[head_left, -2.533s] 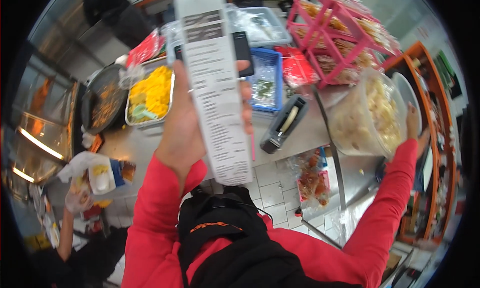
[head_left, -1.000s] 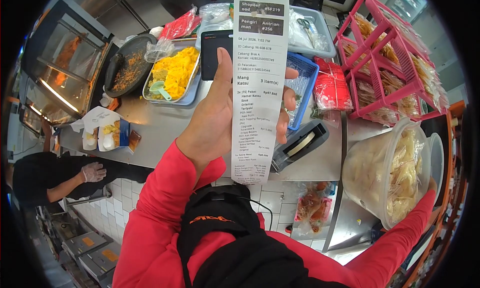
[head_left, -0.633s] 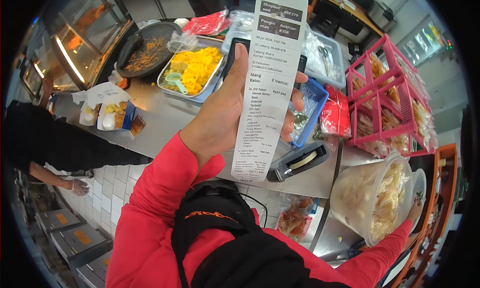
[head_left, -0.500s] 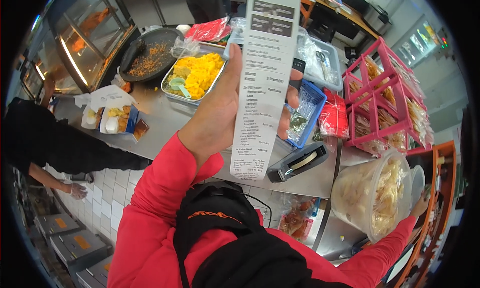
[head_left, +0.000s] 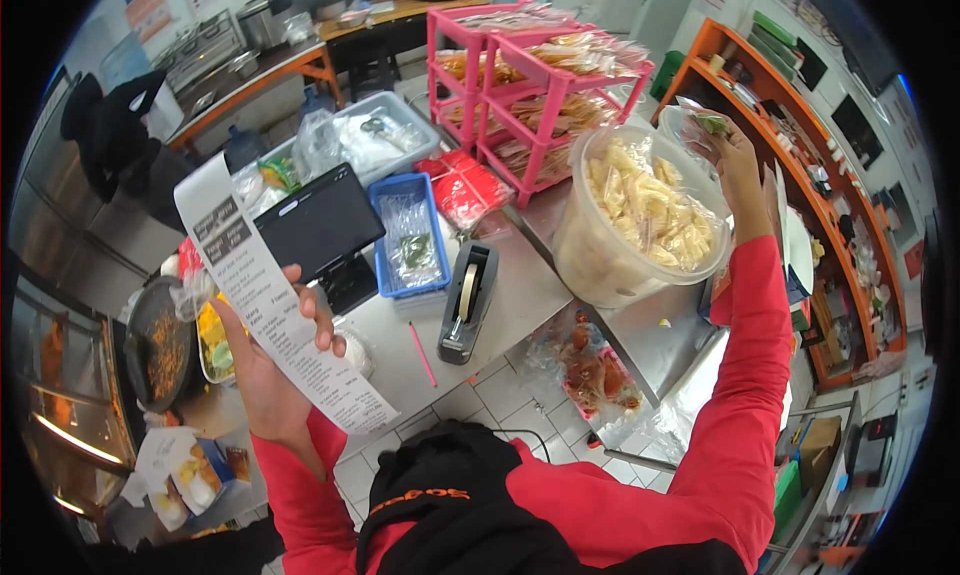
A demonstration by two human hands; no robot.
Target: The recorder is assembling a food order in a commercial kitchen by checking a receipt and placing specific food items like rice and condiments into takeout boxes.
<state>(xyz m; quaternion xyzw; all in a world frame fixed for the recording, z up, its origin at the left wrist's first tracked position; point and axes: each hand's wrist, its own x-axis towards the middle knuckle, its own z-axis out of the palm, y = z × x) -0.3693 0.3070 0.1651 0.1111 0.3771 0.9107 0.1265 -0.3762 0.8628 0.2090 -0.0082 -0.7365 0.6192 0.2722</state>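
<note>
A long white printed receipt (head_left: 262,293) is held in my left hand (head_left: 262,380), thumb on one side and fingers on the other. To the far right, my right hand (head_left: 738,165) is closed on a small clear plastic packet (head_left: 706,122) with something green in it. The packet is over a clear round container (head_left: 690,165). In front of that container stands a large translucent tub (head_left: 588,245) full of bagged pale yellow food (head_left: 640,205). My right fingers are partly hidden by the packet.
A black tape dispenser (head_left: 466,310), a pink pencil (head_left: 423,355), a dark tablet (head_left: 325,230) and a blue basket (head_left: 440,265) occupy the steel table. Behind are pink racks (head_left: 540,125) of bagged items. An orange shelf (head_left: 790,120) lines the right side; a stone mortar (head_left: 150,375) sits left.
My view has turned right. The receipt has moved left and lower in view, still in my left hand. My right hand has risen from beside the tub and now shows a packet.
</note>
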